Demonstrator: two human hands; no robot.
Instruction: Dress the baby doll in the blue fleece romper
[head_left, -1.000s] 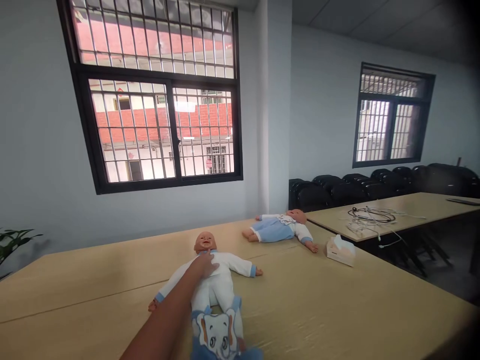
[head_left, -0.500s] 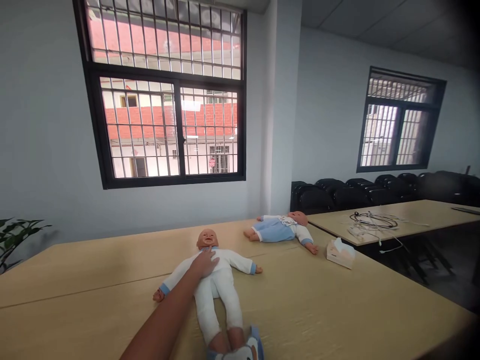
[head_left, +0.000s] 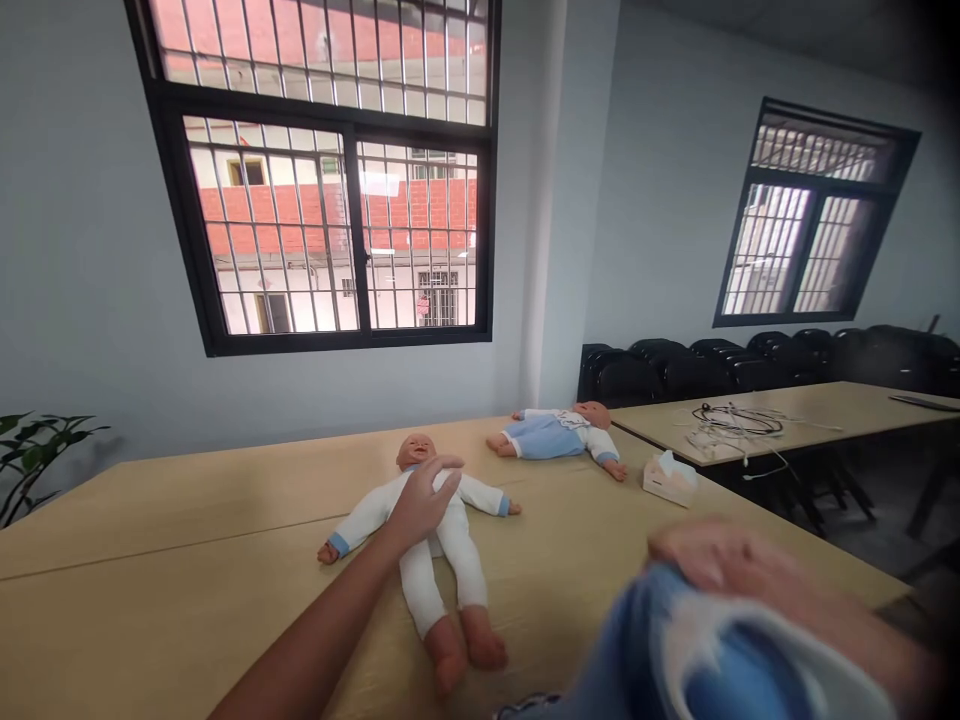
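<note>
Head camera: closest in, grips a blue-and-white garment [head_left: 637, 640] in the right hand [head_left: 720, 550], both blurred, probably gathered that way to keep loose folds under control. Just beyond, holds the left hand [head_left: 427, 500] with fingers extended, grasping nothing visible, over the chest of the nearer doll [head_left: 465, 565]; cannot tell whether pressing or only hovering, but well placed for steadying. Beneath, lies face up on the table [head_left: 187, 600], dressed in white with blue cuffs, bare feet toward the camera, likely for easy reach. Farther back, shows a second doll [head_left: 551, 437] in blue and white, lying crosswise, seemingly set aside to leave working room, near a tissue box [head_left: 670, 482]. Beyond, shows loose cables [head_left: 739, 420] heaped on another table [head_left: 840, 400], then black chairs [head_left: 697, 370] packed along the wall, perhaps for storage.
</note>
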